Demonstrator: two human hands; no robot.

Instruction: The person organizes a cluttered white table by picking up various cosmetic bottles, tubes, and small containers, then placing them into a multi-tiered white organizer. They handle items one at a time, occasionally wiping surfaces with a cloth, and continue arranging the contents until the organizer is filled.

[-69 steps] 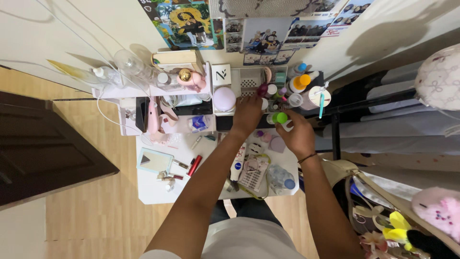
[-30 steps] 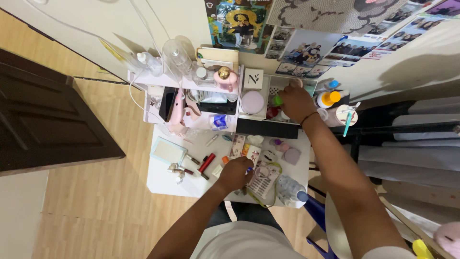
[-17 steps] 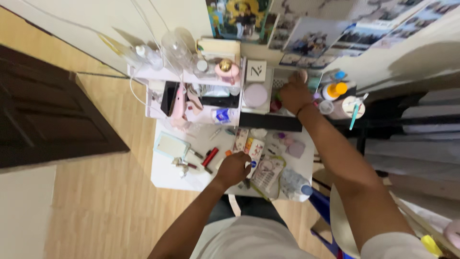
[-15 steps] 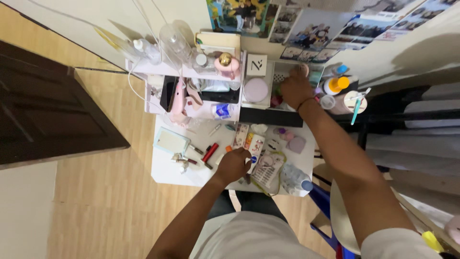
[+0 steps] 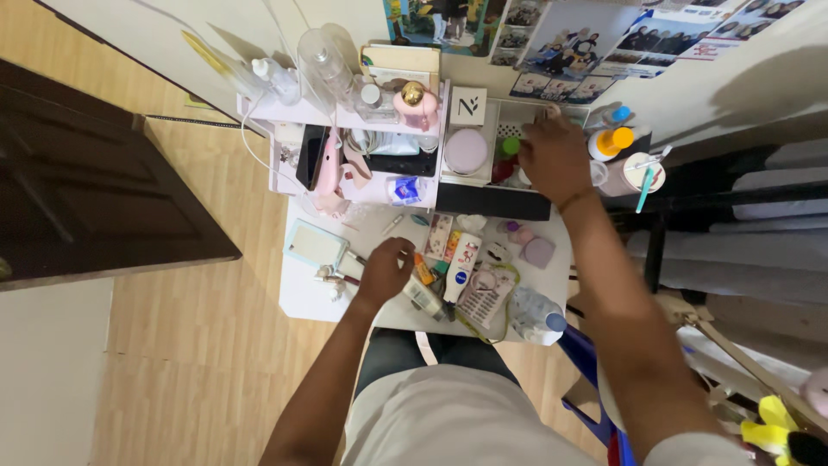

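Observation:
My left hand [image 5: 385,269] rests on the white table [image 5: 302,293] with its fingers curled, touching small tubes; an orange-tipped one [image 5: 422,269] lies right beside it. Whether it grips anything is hidden. A white lotion tube [image 5: 461,269] lies just to its right. My right hand [image 5: 556,155] reaches palm down into a white basket [image 5: 517,110] on the raised shelf, next to a green-capped bottle [image 5: 511,147]. Its fingertips are buried among small bottles, so any hold is hidden.
The shelf carries a round pink lid [image 5: 467,151], a gold-capped perfume [image 5: 412,102], a pink hair tool [image 5: 328,173] and an orange-capped bottle [image 5: 614,142]. A clear bottle [image 5: 535,312] lies at the table's near edge. A dark door [image 5: 86,181] stands to the left.
My left hand came down from the shelf to the tubes on the table. My right hand moved from the table's middle up into the basket and has stayed there; the view drifted slightly.

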